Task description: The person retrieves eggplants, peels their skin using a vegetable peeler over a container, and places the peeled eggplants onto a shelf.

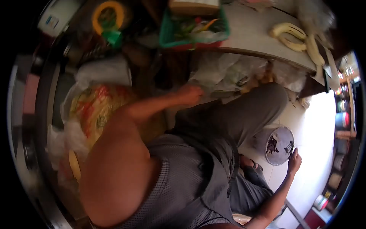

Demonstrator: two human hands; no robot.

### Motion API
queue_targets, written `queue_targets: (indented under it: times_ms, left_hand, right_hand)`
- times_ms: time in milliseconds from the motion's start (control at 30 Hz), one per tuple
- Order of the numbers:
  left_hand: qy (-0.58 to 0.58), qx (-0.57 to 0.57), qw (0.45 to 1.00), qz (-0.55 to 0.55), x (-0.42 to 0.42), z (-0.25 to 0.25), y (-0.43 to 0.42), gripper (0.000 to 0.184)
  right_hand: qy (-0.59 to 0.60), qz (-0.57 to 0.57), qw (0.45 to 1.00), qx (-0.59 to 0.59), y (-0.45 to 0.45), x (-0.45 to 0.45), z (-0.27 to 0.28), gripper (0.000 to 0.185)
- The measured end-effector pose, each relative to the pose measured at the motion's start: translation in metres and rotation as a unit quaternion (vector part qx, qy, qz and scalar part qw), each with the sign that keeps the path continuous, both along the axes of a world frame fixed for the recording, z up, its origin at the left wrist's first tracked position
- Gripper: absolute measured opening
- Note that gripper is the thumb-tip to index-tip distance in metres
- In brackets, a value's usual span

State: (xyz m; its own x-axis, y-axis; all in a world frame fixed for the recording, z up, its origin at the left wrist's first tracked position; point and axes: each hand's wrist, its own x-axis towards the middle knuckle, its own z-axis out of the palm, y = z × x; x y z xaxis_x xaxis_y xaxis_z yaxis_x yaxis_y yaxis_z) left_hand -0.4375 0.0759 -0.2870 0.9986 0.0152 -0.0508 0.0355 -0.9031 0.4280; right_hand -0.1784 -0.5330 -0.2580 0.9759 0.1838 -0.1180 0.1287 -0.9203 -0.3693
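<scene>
My left hand point(190, 94) is curled and slightly blurred above my bent leg, beside plastic bags under a shelf. What it holds, if anything, cannot be made out. My right hand point(294, 162) is closed at the right rim of a pale round bucket point(260, 139). A thin dark object point(290, 147) shows just inside the rim by its fingers; whether the hand grips it or the rim is unclear. Dark scraps point(272, 144) lie inside the bucket, which stands on the tiled floor beside my legs.
A green basket point(166, 36) with vegetables stands on the wooden shelf point(251, 36), with bananas point(288, 30) and a knife point(331, 68) at its right. A yellow ring-shaped object point(96, 21) and a red-printed bag point(103, 103) are at left. Shelved jars line the far right.
</scene>
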Motion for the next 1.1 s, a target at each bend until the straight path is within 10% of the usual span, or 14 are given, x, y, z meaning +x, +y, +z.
queue_targets:
  times_ms: [167,367,467,567,700,767,967,1100]
  left_hand:
    - [0.367,0.048,0.912,0.174,-0.064,-0.033,0.077,0.028]
    - [0.281,0.307,0.909,0.031,-0.122,-0.142,0.225,0.019]
    - [0.102,-0.245,0.897,0.353,-0.137,-0.222,0.263,0.024]
    - [-0.165,0.028,0.886,0.433,-0.116,-0.201,0.254,0.037]
    - [-0.113,-0.052,0.729,0.673,-0.122,-0.16,0.29,0.054]
    - [-0.242,0.021,0.662,0.709,-0.124,-0.141,0.298,0.032]
    - [0.034,0.039,0.911,0.41,-0.069,-0.241,0.265,0.03]
    - [-0.168,-0.197,0.837,0.482,0.012,-0.222,0.181,0.035]
  right_hand:
    - [0.061,-0.036,0.997,-0.014,-0.02,-0.002,-0.038,0.076]
    - [0.064,-0.02,0.997,-0.049,-0.022,-0.013,-0.048,0.075]
    - [0.096,-0.031,0.992,-0.081,-0.001,-0.025,-0.034,0.076]
    - [0.121,-0.031,0.978,-0.169,0.018,-0.033,-0.02,0.075]
    - [0.095,-0.007,0.975,-0.198,0.028,-0.033,-0.007,0.073]
    - [0.079,0.026,0.972,-0.218,0.028,-0.03,-0.007,0.073]
    - [0.108,0.008,0.973,-0.205,0.065,-0.035,-0.004,0.077]
    - [0.116,-0.009,0.965,-0.236,0.078,-0.019,0.011,0.071]
